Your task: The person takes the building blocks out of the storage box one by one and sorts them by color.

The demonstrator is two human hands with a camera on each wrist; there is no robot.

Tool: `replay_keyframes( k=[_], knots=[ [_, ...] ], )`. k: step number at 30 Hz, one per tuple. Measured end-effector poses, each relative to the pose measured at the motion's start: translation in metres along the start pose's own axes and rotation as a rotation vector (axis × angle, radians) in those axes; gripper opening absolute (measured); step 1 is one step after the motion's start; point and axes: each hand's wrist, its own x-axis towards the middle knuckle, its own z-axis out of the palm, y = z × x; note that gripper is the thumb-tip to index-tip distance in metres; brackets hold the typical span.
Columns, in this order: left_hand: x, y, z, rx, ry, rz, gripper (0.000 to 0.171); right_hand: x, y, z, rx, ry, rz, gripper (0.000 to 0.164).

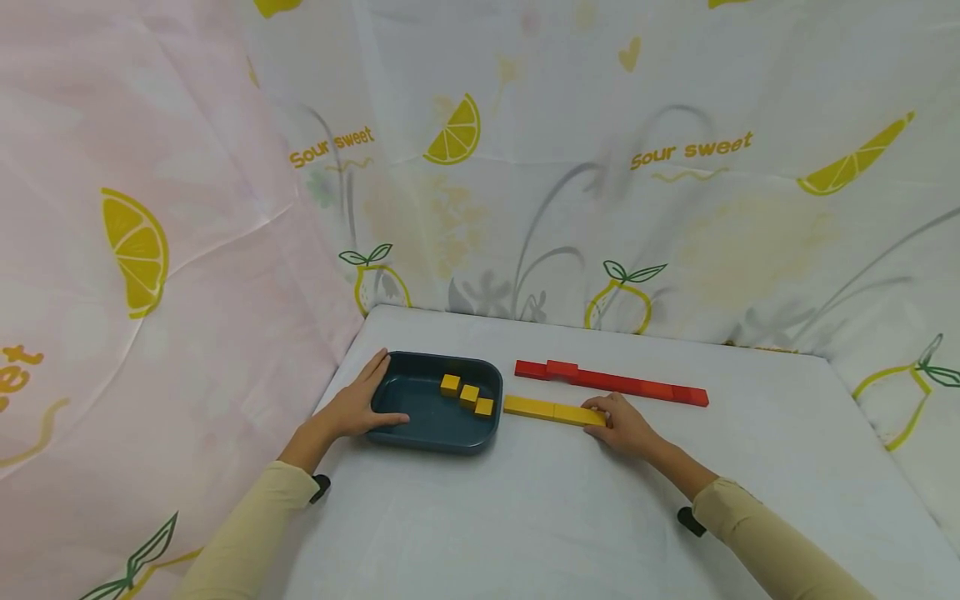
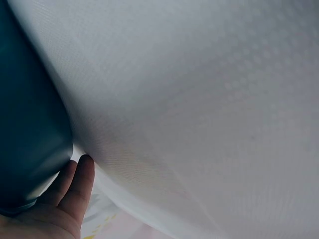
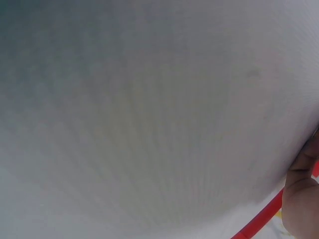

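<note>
Pinched between the thumb and fingers of my right hand [image 1: 622, 427] is the right-hand end of a yellow block row [image 1: 536, 408], which lies on the white tabletop between the tray's right wall and my fingertips. I judge the step in hand to be lining up the last of these yellow pieces, with a seam showing nearer the tray. The next move, to my mind, calls for a light squeeze and a straight release, since a sideways nudge could break the line.

Nearest me, my cream right sleeve [image 1: 772, 537] and left sleeve [image 1: 243, 533] slant in from the lower corners. My right forearm reaches forward and leftward, the hand low and its fingers curled. My left hand [image 1: 356, 408] is not clenched: its fingers lie straight along the outside of the left wall of the dark teal rectangular tray [image 1: 427, 435], its thumb spread over the near rim, as though to steady it (how hard it presses I cannot tell). Three yellow cubes [image 1: 469, 396] sit inside, toward the tray's right side.

Just beyond my right hand runs a longer red block row [image 1: 630, 386], apart from the yellow one; a raised red block [image 1: 562, 369] stands higher near its left end, though whether it rests on top I cannot tell. Farthest off hangs the lemon-print curtain [image 1: 525, 208]
</note>
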Motion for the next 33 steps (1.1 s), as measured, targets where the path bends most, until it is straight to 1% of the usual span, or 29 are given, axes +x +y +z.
replay_keyframes(
  k=[9,17,24,29,33],
  knots=[
    [-0.0019,0.0017,-0.0026,-0.005,-0.002,-0.001,0.124,-0.0001,-0.0034,-0.0005,0.011,-0.005,0.016,0.037],
    [-0.0015,-0.0005,-0.0008,-0.01,-0.008,-0.001,0.125,0.0003,-0.0026,0.001,0.011,-0.013,0.039,0.037],
    [-0.0019,0.0002,0.0002,-0.003,0.002,0.007,0.123,0.0013,-0.0017,0.0019,0.011,-0.007,0.053,0.038],
    [-0.0014,0.0009,0.0003,-0.007,-0.004,-0.004,0.122,0.0015,-0.0007,0.0026,0.007,-0.002,0.057,0.037],
    [-0.0015,0.0014,-0.0008,-0.008,-0.007,-0.009,0.122,0.0013,-0.0011,0.001,0.017,-0.017,0.053,0.041]
  ],
)
